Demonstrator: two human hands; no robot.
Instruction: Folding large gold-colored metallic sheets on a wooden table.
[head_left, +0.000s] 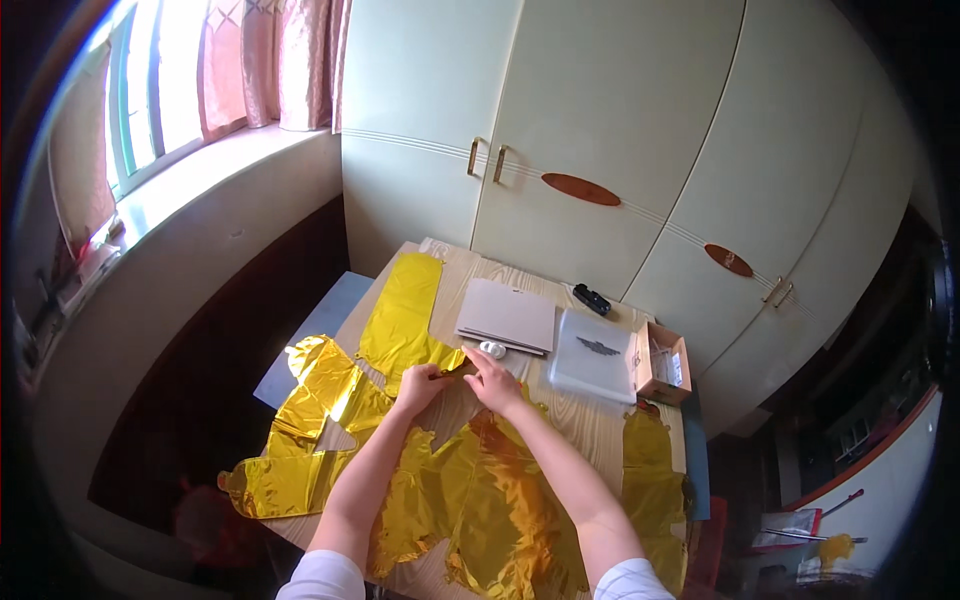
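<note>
Flat gold foil sheets, which look like uninflated foil balloons, lie across the wooden table. Over the table's middle, my left hand (418, 388) is closed with its fingers curled on the edge of a gold foil balloon (400, 310). Close beside it, my right hand (492, 382) pinches the same edge, fingers pointing away from me. Just beyond the right fingertips sits a small white roll (492, 350). Another gold foil piece (480, 500) spreads beneath my forearms, with orange reflections in its creases. The exact spot of the grip is partly covered by my fingers.
Behind my hands lies a stack of pinkish-grey boards (508, 314). To its right are clear plastic bags (592, 360) with a dark wing print, a black object (592, 298) and a wooden box (662, 365). More gold foil (655, 480) hangs near the table's right edge.
</note>
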